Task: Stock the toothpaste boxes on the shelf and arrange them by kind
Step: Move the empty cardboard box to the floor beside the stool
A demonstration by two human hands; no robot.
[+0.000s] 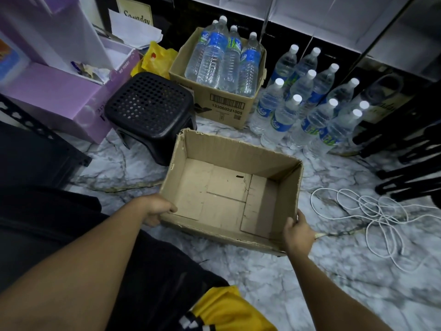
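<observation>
I see the cardboard box [238,151] hemmed in on 3 sides: a black perforated stool [150,108] stands just off its far-left corner; a carton [226,106] of water bottles [214,56] sits beyond its far wall; a cluster of loose bottles [307,99] stands on the floor to the far right; the dark legs of a rack [405,163] close the right edge; a purple box [55,96] and a dark shelf frame [35,154] close the left; bare marbled floor [262,278] lies near me and to the right, though a loose white cord [372,211] sprawls across it there. The box is at the centre, mouth up toward me, its bare bottom showing; its long axis runs left to right, dipping a little toward the right; I cannot tell whether it rests on the floor. Both hands grasp it; my left hand [158,210] clasps the near-left corner, thumb over the rim and inside; my right hand [298,232] curls around the near-right corner from outside, fingers against the wall.
</observation>
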